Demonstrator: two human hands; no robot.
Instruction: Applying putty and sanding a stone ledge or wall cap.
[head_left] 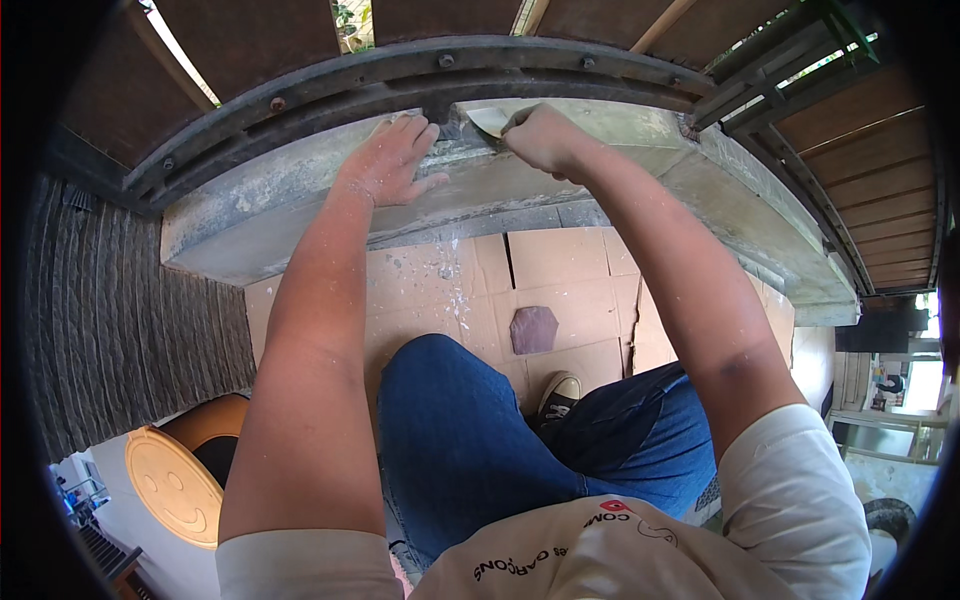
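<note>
My right hand (pixel 548 140) is closed round a scraper, whose pale metal blade (pixel 490 121) rests against the top of a weathered concrete ledge (pixel 560 195). The handle is hidden inside my fist. To its left, my left hand (pixel 398 160) lies on the same ledge with the thumb spread away from the fingers, holding nothing. A rough, darker patch (pixel 458 150) of worn surface shows between the two hands, beside the blade.
Behind the ledge runs a bolted dark metal rail (pixel 520 75) under brown boards. Cardboard sheets (pixel 570 262), strewn with pale flakes, cover the floor below. On them lies a flat reddish-brown piece (pixel 533 330). A ridged dark wall (pixel 140 310) and an orange lidded bin (pixel 175 485) stand left.
</note>
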